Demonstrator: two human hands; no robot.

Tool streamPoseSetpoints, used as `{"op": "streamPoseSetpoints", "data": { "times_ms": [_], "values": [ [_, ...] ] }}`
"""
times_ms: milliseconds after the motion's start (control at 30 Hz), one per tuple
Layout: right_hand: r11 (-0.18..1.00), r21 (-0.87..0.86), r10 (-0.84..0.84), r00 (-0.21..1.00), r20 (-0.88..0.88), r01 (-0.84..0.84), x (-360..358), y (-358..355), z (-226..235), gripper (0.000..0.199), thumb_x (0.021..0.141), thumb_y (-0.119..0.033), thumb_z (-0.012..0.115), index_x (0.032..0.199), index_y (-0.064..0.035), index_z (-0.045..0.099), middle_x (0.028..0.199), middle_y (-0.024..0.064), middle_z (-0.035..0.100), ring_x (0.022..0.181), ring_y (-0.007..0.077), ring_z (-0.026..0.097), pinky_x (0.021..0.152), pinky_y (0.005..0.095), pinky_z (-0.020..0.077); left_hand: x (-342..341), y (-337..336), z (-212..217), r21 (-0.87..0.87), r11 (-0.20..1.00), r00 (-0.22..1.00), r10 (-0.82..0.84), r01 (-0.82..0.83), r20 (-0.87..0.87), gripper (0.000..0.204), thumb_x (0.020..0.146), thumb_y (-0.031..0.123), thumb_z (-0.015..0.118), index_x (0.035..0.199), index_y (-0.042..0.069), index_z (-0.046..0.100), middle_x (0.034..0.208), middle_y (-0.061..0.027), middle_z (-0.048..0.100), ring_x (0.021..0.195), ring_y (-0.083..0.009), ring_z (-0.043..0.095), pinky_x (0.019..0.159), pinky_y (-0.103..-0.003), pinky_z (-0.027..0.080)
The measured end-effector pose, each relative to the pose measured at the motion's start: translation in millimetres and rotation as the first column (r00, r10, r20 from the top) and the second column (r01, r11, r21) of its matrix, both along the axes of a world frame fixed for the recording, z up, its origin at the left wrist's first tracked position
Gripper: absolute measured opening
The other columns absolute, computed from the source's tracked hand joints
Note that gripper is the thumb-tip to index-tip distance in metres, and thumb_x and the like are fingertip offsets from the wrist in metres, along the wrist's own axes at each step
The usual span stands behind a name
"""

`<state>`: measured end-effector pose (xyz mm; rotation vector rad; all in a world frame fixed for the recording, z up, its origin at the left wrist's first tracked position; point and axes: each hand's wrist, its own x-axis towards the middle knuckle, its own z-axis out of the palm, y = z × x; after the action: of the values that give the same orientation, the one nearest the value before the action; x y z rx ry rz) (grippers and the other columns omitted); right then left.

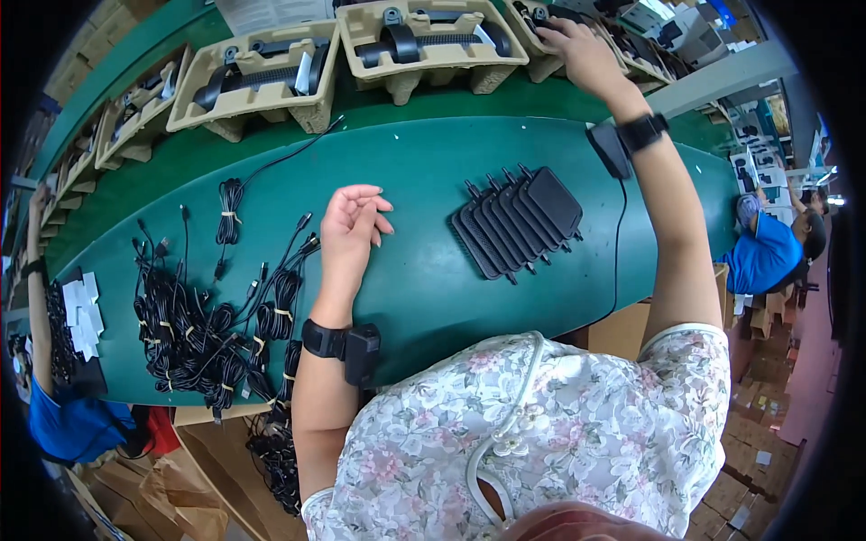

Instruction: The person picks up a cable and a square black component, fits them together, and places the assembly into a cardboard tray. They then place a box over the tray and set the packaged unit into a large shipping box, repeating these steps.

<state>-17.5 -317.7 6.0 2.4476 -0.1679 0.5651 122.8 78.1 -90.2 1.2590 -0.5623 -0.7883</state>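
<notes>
Lying under right hand [577,52]: beige tray [538,67].

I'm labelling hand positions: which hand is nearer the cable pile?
Left: the left hand is to the right of the cable pile; the right hand is farther, at a moulded tray.

A factory assembly or packing line
Moulded-pulp trays [433,68] holding black parts [399,41] line up beyond a green worktable [410,167] heaped with tied cables [167,311]; people in blue [765,255] flank it, with cardboard cartons [762,403] stacked at right.
</notes>
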Motion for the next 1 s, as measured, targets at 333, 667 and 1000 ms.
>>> {"op": "streamPoseSetpoints", "data": {
  "times_ms": [333,667,1000],
  "values": [
    [0.686,0.496,-0.222,0.801,-0.555,0.533,-94,150,-28,0.080,0.064,-0.051,0.073,0.125,-0.0069,0.044,0.116,0.0203,0.055,0.105,0.0375,0.054,0.087,0.0401,0.0458,-2,2,-4,-0.056,0.998,0.999,0.008,-0.006,0.034,0.013,0.090,-0.001,0.045,0.101,0.000,0.052,0.086,-0.0070,0.061,0.062,-0.0072,0.055,0.050,-0.017,0.040],
    [0.463,0.726,-0.319,0.860,-0.398,0.508,-81,155,-11,0.051,0.076,-0.033,0.071,0.111,-0.0034,0.048,0.088,0.0153,0.061,0.083,0.0302,0.059,0.074,0.0336,0.0458,0,2,-4,-0.048,0.999,0.996,0.019,-0.015,0.085,0.013,0.089,-0.001,0.045,0.101,0.000,0.051,0.085,-0.0069,0.061,0.059,-0.0072,0.055,0.048,-0.017,0.039],
    [0.410,0.735,-0.123,0.766,0.631,-0.540,57,75,49,0.022,0.089,-0.019,0.059,0.100,-0.0005,0.054,0.078,0.0056,0.061,0.072,0.0095,0.055,0.065,0.0236,0.0441,-1,7,2,-0.060,0.998,0.998,0.017,-0.014,0.058,0.013,0.090,0.000,0.045,0.101,0.001,0.051,0.085,-0.0065,0.061,0.059,-0.0073,0.055,0.047,-0.018,0.039]
  ]
}}
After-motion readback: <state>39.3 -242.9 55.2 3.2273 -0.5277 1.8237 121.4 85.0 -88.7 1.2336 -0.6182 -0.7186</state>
